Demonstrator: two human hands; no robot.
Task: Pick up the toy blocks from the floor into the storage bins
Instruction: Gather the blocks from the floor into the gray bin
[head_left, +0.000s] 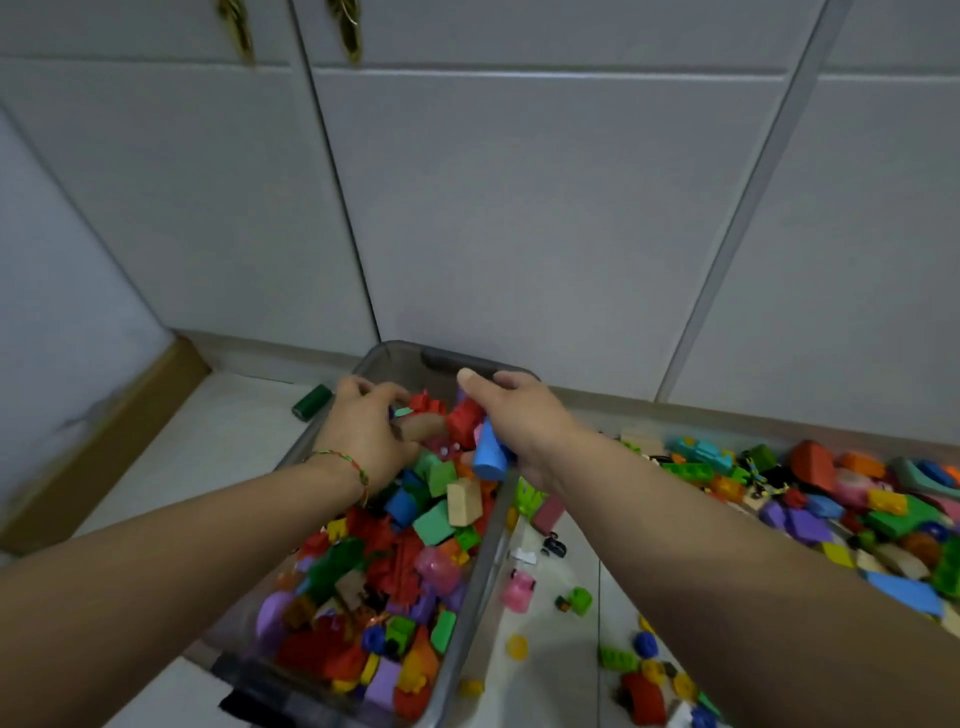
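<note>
Roughly halfway, I judge. Both my hands hover over the far end of a clear storage bin (480, 582) standing on the floor (561, 670) by white cupboard doors. My right hand (519, 421) has its grip clenched on a blue cylinder (491, 452) and red pieces; my left hand (363, 431) has its grip curled around a few small pieces. The bin is already well filled with coloured toy blocks (395, 571). Many more lie in a heap on the floor (831, 499) to my right, a few are scattered beside the bin, and a green cylinder (310, 402) lies to its left.
</note>
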